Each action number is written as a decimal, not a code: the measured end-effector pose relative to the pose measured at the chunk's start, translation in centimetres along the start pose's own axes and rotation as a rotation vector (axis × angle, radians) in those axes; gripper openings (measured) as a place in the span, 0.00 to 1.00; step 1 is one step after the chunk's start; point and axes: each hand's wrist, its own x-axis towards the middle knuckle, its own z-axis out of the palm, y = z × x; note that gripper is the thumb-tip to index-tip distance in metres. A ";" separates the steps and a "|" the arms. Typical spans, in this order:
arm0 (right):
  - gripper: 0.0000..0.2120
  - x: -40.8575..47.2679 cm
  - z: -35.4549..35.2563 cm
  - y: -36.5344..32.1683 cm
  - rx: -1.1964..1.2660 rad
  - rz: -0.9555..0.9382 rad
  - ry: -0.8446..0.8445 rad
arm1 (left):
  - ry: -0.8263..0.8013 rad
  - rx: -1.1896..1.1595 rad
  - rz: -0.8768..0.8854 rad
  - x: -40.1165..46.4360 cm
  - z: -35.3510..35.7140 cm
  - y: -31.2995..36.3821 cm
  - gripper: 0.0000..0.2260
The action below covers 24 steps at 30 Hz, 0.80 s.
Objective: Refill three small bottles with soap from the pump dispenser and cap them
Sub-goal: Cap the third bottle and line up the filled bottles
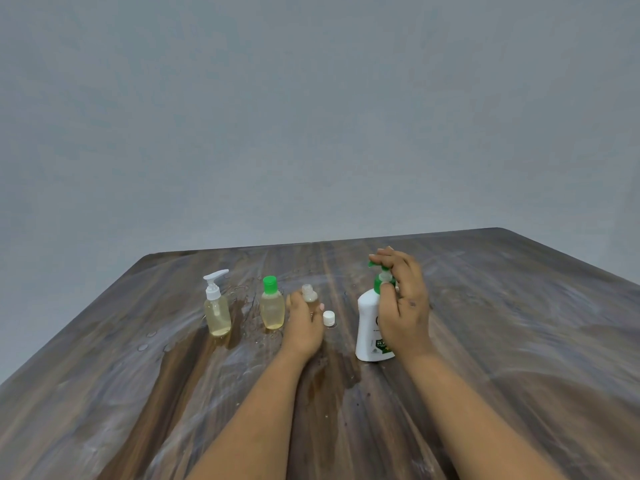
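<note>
The left hand [304,327] gripped the light, open, probably slippery small bottle [309,294] low around its body, while the right hand [401,299] curled its fingers over the stiff pump dispenser [370,327] head.

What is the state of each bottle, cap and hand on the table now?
Pump bottle: upright, pump fitted, holds yellow liquid.
Green-cap bottle: upright, capped, holds yellow liquid.
Open bottle: upright, uncapped, held by left hand.
White cap: off, lying on table beside open bottle.
Dispenser: upright, right hand on its green pump.
Table: wet around the bottles.
</note>
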 end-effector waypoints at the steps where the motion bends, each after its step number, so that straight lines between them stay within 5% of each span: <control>1: 0.21 0.0 0.0 0.0 0.005 0.001 0.004 | -0.001 0.009 0.003 0.0 0.0 -0.2 0.07; 7: 0.21 -0.2 -0.1 0.1 0.009 0.031 -0.028 | -0.034 0.018 -0.075 0.4 0.4 -0.6 0.09; 12: 0.28 -0.3 -1.5 -0.2 0.029 0.033 -0.101 | -0.057 -0.002 -0.088 -0.6 -0.5 0.6 0.33; 16: 0.35 0.0 -3.9 1.0 -0.001 0.232 -0.207 | 0.084 0.022 0.186 -3.4 -1.6 3.0 0.28; 19: 0.43 0.0 -5.5 2.3 0.074 0.527 -0.479 | 0.183 0.015 0.377 -5.4 -1.8 5.0 0.26; 24: 0.38 -0.2 -6.2 3.9 -0.106 0.603 -0.744 | -0.205 0.059 0.222 -5.9 0.3 5.4 0.30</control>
